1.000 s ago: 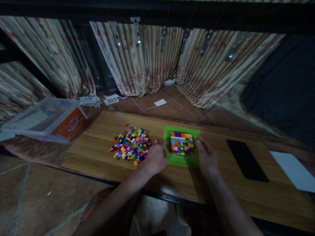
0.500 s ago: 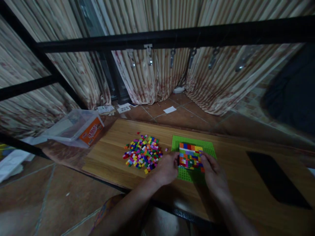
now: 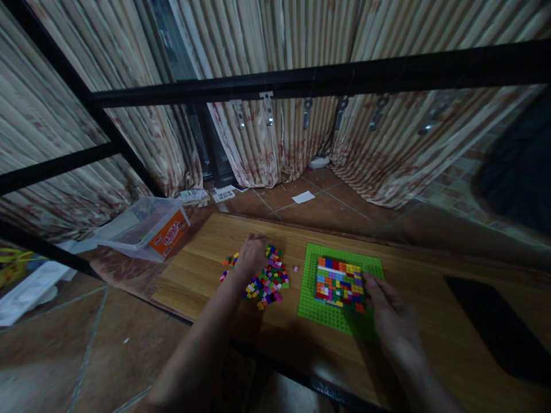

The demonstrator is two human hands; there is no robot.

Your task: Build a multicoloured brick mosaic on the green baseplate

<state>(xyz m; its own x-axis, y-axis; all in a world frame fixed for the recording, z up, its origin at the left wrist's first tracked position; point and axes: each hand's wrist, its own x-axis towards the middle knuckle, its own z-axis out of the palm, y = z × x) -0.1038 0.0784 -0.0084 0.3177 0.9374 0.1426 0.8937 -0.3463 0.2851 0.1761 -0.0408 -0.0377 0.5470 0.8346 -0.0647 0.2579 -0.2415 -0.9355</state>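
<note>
My left hand [image 3: 252,258] is over the far side of a pile of small coloured toy bricks [image 3: 273,278], its fingers bent downward. The back of the hand hides the fingertips, so I cannot tell if a brick is between them. A flat multicoloured block of joined toy bricks [image 3: 340,282] lies over the green studded baseplate [image 3: 312,312]. My right hand [image 3: 392,312] holds this block at its right edge, thumb and fingers closed there. One pink brick [image 3: 295,268] lies alone between the pile and the baseplate.
The wooden table [image 3: 193,252] carries a dark flat panel [image 3: 495,327] at its right. On the floor to the left stands a clear plastic box [image 3: 142,229] with an orange label. A black metal bar [image 3: 318,83] with hanging clips crosses before the curtains.
My left hand has let go of the brick block's left side and moved left to the loose pile. My right hand stays at the block's right edge. The whole view has shifted slightly.
</note>
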